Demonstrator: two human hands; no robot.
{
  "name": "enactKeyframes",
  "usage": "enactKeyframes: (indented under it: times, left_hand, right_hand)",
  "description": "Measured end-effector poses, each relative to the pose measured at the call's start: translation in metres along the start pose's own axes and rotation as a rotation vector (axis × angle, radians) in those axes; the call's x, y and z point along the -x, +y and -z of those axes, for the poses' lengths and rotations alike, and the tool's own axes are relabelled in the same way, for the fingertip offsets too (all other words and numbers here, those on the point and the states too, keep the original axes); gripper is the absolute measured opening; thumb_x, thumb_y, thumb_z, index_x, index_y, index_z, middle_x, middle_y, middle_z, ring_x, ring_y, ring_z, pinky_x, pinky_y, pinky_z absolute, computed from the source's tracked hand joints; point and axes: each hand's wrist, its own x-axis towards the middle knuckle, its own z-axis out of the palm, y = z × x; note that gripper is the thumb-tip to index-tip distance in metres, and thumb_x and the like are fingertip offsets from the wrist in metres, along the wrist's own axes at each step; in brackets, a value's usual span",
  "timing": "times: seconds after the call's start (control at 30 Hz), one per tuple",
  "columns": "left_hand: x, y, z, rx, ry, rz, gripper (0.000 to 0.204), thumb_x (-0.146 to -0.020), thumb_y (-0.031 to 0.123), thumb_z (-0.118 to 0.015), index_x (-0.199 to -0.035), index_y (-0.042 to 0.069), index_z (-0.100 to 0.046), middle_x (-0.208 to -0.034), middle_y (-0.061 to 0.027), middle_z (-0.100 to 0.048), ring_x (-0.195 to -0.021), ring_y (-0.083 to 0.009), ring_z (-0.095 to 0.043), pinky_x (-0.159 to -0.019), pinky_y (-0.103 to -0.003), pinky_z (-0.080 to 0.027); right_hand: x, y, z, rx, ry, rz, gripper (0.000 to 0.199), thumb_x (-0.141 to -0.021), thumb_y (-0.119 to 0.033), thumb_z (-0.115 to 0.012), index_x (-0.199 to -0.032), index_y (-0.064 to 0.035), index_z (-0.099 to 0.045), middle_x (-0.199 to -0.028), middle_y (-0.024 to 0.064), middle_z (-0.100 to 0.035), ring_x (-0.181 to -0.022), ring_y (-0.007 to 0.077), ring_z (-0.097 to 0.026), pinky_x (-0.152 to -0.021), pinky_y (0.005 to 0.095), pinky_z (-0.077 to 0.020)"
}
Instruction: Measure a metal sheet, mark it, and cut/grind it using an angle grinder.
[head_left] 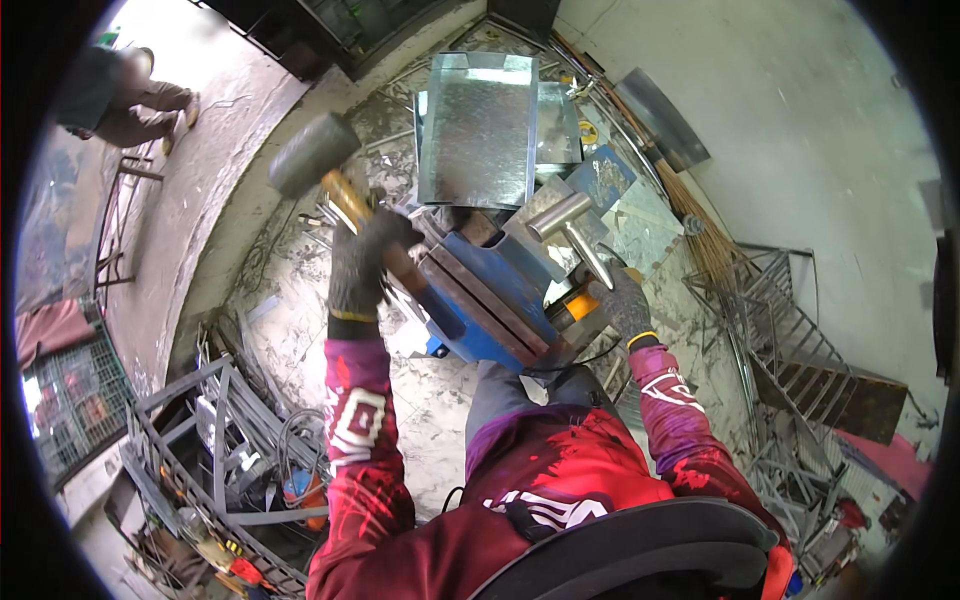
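Note:
In my gloved left hand point(362, 262) is a mallet point(314, 155) with a thick dark head and a wooden handle, raised left of the vise and slightly blurred. My gloved right hand point(622, 303) grips the handle of a steel hammer point(560, 216), whose shiny cylindrical head points away from me, right of the vise. Between both hands stands a blue bench vise point(500, 297) with long rust-brown edges. Just beyond it lies a bent sheet metal panel point(478, 130) with folded sides; whether the vise jaws touch it, I cannot tell.
Flat metal sheets point(603, 178) lie around the panel. A straw broom point(690, 215) leans along the right wall. Metal frames point(800, 330) stand at the right. A rack of metal scraps point(215, 440) is at the lower left. A person point(130, 95) is at the upper left.

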Motion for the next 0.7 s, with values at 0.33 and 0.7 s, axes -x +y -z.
enactKeyframes:
  times: [0.33, 0.7]
  left_hand:
    - [-0.235, -0.042, -0.015, -0.411, -0.121, 0.045, 0.036, -0.075, 0.034, -0.075, -0.085, 0.0, -0.071, -0.076, -0.0099, -0.065, -0.069, -0.0176, -0.061, -0.063, -0.033, -0.048]
    - [-0.297, -0.118, -0.085, -0.835, -0.024, 0.197, 0.04, -0.064, 0.03, -0.077, -0.082, -0.003, -0.064, -0.068, -0.0133, -0.062, -0.051, -0.0256, -0.062, -0.044, -0.037, -0.05]
  right_hand:
    - [0.01, -0.004, -0.019, 0.031, 0.011, -0.101, 0.045, -0.085, -0.032, -0.066, -0.115, 0.0003, -0.057, -0.102, 0.0262, -0.063, -0.097, 0.042, -0.062, -0.083, 0.0469, -0.0471]
    - [0.003, 0.02, -0.041, -0.023, -0.029, -0.217, 0.05, -0.085, -0.027, -0.07, -0.123, -0.0006, -0.054, -0.101, 0.0226, -0.064, -0.094, 0.0359, -0.064, -0.082, 0.0419, -0.0487]
